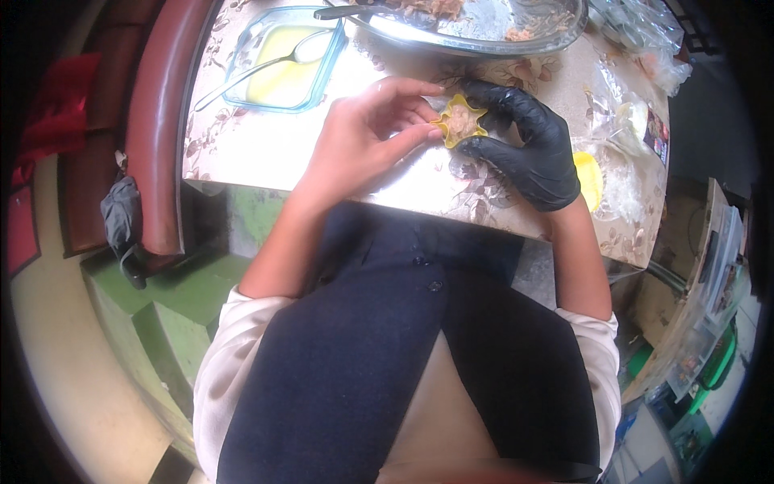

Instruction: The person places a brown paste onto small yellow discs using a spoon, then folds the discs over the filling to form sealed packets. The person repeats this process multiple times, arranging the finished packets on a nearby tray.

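A dumpling [462, 123] in a thin yellow wrapper with a ruffled, star-like edge sits between my two hands above the near part of the table. Pale pink filling shows in its open top. My bare left hand [363, 133] pinches the wrapper's left edge between thumb and fingertips. On the other side, the thumb and fingers of my black-gloved right hand [536, 141] curve round the dumpling and hold it. The dumpling's underside is hidden.
A glass dish [322, 93] of yellow liquid with a spoon [250, 77] stands at the far left of the table [242, 153]. Behind my hands is a metal bowl [484, 46] with pink filling. Yellow wrappers [588, 179] and clear plastic [625, 173] lie at the right.
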A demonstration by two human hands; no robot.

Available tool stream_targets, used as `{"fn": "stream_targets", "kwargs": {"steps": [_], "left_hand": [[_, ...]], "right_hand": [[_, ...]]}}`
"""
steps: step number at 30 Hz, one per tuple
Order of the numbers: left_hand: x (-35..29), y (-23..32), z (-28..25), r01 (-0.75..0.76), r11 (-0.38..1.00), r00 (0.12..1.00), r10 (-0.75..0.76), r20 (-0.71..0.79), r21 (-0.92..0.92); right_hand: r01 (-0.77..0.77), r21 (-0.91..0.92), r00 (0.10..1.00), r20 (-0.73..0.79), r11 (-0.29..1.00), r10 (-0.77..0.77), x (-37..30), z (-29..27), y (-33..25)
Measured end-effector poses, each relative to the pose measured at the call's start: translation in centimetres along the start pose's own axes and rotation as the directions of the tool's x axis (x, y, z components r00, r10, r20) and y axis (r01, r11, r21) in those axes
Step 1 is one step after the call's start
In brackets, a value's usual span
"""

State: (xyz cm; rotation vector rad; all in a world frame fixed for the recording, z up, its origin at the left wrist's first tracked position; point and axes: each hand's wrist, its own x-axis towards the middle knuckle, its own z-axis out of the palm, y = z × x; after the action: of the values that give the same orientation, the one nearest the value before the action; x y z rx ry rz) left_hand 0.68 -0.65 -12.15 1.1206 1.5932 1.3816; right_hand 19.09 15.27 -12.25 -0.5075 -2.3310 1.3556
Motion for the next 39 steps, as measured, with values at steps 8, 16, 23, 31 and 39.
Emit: {"fn": "stream_targets", "kwargs": {"steps": [8,16,23,31,39], "left_hand": [[0.4,-0.4,-0.1,-0.01,0.999,1.0,0.01,-0.005,-0.038],[0.4,0.2,0.3,0.01,0.997,1.0,-0.008,-0.03,0.075],[0.3,0.7,-0.3,0.029,0.996,0.999,-0.026,-0.043,0.08],[0.5,0.7,-0.1,0.056,0.991,0.998,-0.05,-0.049,0.119],[0.5,1.0,-0.4,0.062,0.993,0.997,-0.057,-0.049,0.104]], "right_hand": [[-0.074,0.174,0.997,0.048,0.982,0.066,-0.6,-0.9,0.4],[0.008,-0.057,0.998,0.06,0.998,-0.005,-0.6,-0.8,-0.2],[-0.05,-0.037,0.999,-0.001,0.998,0.05,-0.7,-1.1,-0.6],[0.029,-0.102,0.999,-0.019,0.994,-0.031,-0.7,-1.0,-0.6],[0.048,-0.175,0.999,-0.017,0.983,-0.051,-0.8,-1.3,-0.7]]}}
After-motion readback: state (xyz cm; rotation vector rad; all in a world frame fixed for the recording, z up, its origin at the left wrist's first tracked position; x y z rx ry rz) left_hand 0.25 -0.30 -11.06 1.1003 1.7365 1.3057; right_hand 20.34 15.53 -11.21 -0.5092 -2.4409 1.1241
